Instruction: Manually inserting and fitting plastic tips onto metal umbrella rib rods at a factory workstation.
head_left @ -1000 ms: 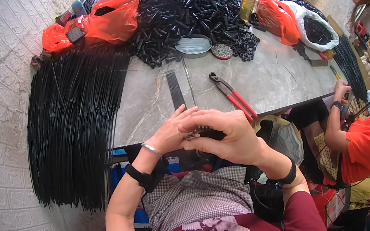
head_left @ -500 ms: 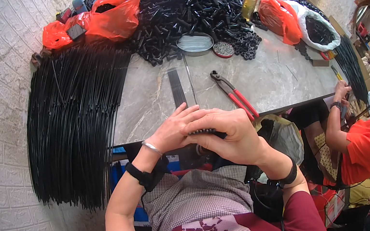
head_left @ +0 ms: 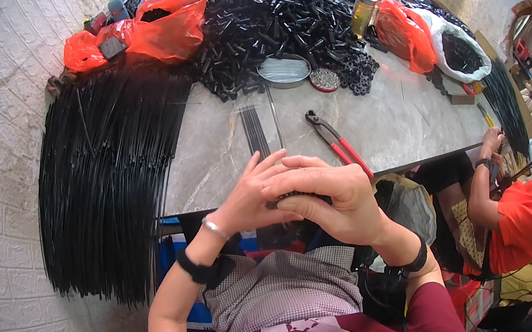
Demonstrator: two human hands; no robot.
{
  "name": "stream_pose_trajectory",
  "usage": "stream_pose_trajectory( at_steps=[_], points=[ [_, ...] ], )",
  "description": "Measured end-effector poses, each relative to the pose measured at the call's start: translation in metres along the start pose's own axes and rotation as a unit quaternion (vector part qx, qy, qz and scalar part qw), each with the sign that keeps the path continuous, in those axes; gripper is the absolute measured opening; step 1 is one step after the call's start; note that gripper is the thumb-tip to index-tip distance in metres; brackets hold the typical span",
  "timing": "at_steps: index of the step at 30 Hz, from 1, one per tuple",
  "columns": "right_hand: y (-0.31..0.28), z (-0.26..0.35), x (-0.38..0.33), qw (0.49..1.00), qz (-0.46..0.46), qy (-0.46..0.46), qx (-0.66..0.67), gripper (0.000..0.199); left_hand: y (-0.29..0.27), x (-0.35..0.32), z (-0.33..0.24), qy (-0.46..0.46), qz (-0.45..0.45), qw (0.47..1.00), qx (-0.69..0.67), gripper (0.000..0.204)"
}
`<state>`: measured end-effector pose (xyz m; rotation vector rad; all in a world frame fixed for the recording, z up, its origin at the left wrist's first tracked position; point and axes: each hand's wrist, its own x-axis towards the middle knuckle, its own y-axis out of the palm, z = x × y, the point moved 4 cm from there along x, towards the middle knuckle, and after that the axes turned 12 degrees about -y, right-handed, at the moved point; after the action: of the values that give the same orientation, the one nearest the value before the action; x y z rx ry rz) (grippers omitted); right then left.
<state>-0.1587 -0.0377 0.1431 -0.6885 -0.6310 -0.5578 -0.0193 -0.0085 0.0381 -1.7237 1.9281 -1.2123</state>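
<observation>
A flat row of thin dark rods (head_left: pixel 253 129) lies on the table, pointing toward me. My left hand (head_left: pixel 246 194) rests across its near end at the table edge, fingers stretched out and apart. My right hand (head_left: pixel 334 197) is closed, thumb below and fingers above, around the dark near ends of the rod bundle, which show as a row between thumb and forefinger. Both hands touch, the right one overlapping the left's fingers and hiding part of the bundle. To the right of the rods lie end-cutting pliers (head_left: pixel 339 143) with red handles.
Long black rods (head_left: pixel 100 186) hang over the table's left edge. Behind are a heap of short black tubes (head_left: pixel 269 17), an oval tin (head_left: pixel 284 71), a round tin of small bits (head_left: pixel 324 79) and orange bags (head_left: pixel 169 27). A person in orange (head_left: pixel 524 218) works at right.
Both hands stay together at the table edge. My right hand has tilted slightly, and less of the rod ends shows between its thumb and fingers. The view has shifted slightly.
</observation>
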Motion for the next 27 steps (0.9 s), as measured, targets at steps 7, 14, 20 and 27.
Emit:
stream_pose_trajectory(
  at_steps=[7,14,20,27],
  points=[
    [-0.004,0.0,-0.002,0.999,0.006,-0.006,-0.039,0.022,-0.047,-0.016,-0.058,-0.129,0.027,0.944,-0.302,0.039],
    [-0.009,-0.006,0.007,0.999,0.021,-0.029,-0.007,0.026,-0.039,-0.008,-0.055,-0.125,-0.064,0.949,-0.282,0.023],
    [-0.047,-0.052,0.035,0.941,0.237,0.066,0.232,0.062,-0.038,-0.002,-0.056,-0.089,-0.067,0.957,-0.268,0.023],
    [-0.09,-0.265,0.046,0.941,0.023,0.194,-0.278,0.02,-0.039,0.006,-0.056,-0.068,-0.06,0.943,-0.322,0.03]
  ],
)
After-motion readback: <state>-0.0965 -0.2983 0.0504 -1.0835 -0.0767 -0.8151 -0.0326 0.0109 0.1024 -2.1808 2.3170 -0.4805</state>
